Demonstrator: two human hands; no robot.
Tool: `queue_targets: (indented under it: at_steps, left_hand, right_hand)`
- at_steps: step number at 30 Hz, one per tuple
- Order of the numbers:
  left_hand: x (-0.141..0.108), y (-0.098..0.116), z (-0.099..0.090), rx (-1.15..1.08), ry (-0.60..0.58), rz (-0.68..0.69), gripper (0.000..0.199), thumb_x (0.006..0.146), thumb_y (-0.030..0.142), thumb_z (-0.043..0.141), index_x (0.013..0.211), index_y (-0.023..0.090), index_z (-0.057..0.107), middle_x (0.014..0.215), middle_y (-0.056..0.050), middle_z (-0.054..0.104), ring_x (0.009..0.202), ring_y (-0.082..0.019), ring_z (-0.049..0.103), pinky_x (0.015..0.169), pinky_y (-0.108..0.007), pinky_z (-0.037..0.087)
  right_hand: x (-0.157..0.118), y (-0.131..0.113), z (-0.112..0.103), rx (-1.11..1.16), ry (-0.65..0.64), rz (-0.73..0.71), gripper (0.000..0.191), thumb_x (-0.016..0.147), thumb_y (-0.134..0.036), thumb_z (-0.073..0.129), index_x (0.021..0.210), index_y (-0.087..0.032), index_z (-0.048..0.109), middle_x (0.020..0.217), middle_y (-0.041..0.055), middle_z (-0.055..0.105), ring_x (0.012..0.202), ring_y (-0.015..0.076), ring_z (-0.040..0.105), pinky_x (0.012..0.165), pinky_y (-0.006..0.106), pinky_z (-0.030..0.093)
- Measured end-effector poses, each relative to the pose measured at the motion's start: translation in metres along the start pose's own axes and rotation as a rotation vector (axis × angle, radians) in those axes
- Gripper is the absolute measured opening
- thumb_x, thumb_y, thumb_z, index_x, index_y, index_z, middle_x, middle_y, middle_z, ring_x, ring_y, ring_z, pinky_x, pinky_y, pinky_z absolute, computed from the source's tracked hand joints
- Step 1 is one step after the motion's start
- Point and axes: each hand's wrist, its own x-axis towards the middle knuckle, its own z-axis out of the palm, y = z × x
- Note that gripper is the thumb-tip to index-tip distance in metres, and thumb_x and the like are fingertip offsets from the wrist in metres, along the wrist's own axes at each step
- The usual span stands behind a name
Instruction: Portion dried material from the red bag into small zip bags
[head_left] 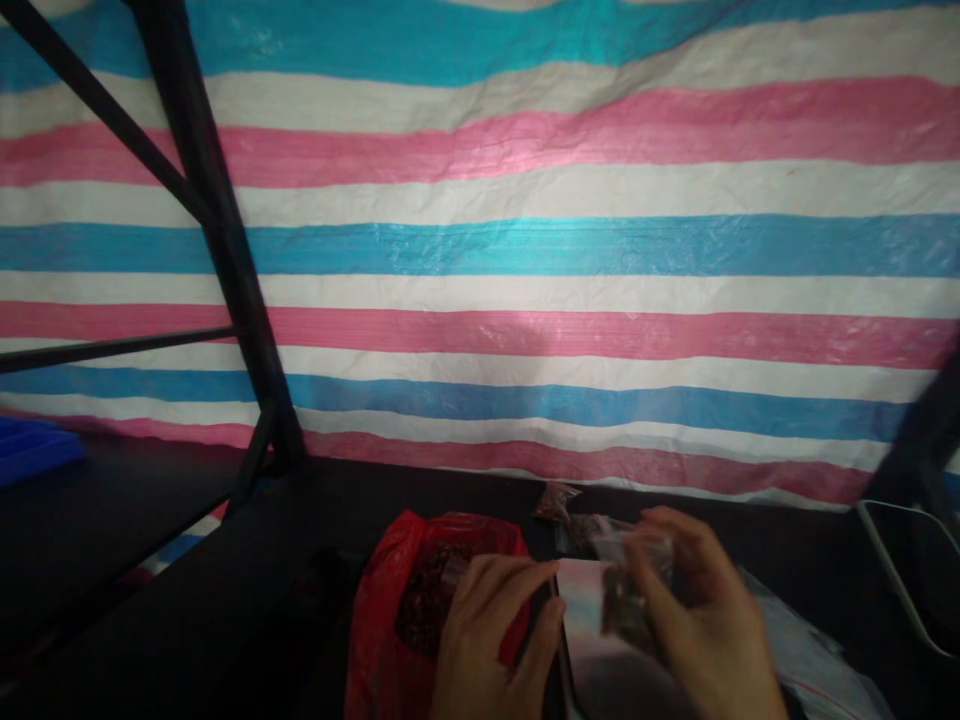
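Observation:
My left hand [499, 635] rests at the left edge of a shiny flat device [585, 640], its fingers apart and nothing held. My right hand [701, 610] pinches the top of a small clear plastic bag [626, 608] with dark contents, over the device's surface. A red plastic bag [375, 610], open at the top, stands left of the device and partly behind my left hand; it holds many small dark red-brown pieces [427, 600]. Just behind the device lie small filled clear packets [555, 502].
Clear plastic bags [817, 650] lie right of my right hand. Farther right is a dark object with a pale rim [892, 570]. A blue tray [34, 448] sits at far left. A black metal frame [225, 240] rises before a striped sheet [562, 290].

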Motion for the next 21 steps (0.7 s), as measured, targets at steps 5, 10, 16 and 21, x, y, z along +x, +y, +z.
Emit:
queue_targets:
  at_steps: [5,10,16,21]
  left_hand:
    - [-0.006,-0.017,-0.014,0.313,0.280,-0.002,0.023,0.104,0.028,0.056,0.105,0.029,0.079,0.106,-0.004,0.079,0.101,-0.022,0.072,0.089,-0.034,0.059]
    - [-0.007,-0.035,-0.021,0.505,0.285,-0.016,0.022,0.102,0.029,0.057,0.102,0.026,0.078,0.103,-0.006,0.077,0.097,-0.026,0.072,0.084,-0.040,0.059]
    - [-0.002,-0.034,-0.033,0.676,0.164,-0.202,0.029,0.094,0.019,0.055,0.110,0.023,0.080,0.119,-0.012,0.077,0.111,-0.036,0.069,0.095,-0.056,0.055]
    - [-0.005,-0.043,-0.039,0.664,-0.006,-0.256,0.040,0.092,0.013,0.052,0.121,0.020,0.078,0.130,-0.014,0.076,0.123,-0.036,0.068,0.105,-0.061,0.051]
  right_hand:
    - [0.051,0.014,-0.025,-0.543,0.224,-0.001,0.047,0.078,-0.055,0.057,0.109,-0.023,0.068,0.104,0.0176,0.079,0.099,0.0418,0.075,0.087,0.051,0.055]
    - [0.064,0.043,-0.019,-0.577,-0.158,0.041,0.047,0.076,-0.061,0.057,0.101,-0.024,0.073,0.106,0.0160,0.083,0.100,0.0406,0.078,0.089,0.051,0.057]
    - [0.044,0.023,0.002,-0.448,-0.199,-0.062,0.038,0.083,-0.057,0.058,0.098,-0.027,0.077,0.104,0.0106,0.083,0.097,0.0347,0.077,0.090,0.048,0.057]
    - [-0.008,-0.008,0.051,-0.286,-0.579,-0.337,0.021,0.095,-0.033,0.064,0.108,-0.034,0.080,0.122,0.0038,0.079,0.117,0.0300,0.071,0.104,0.046,0.053]
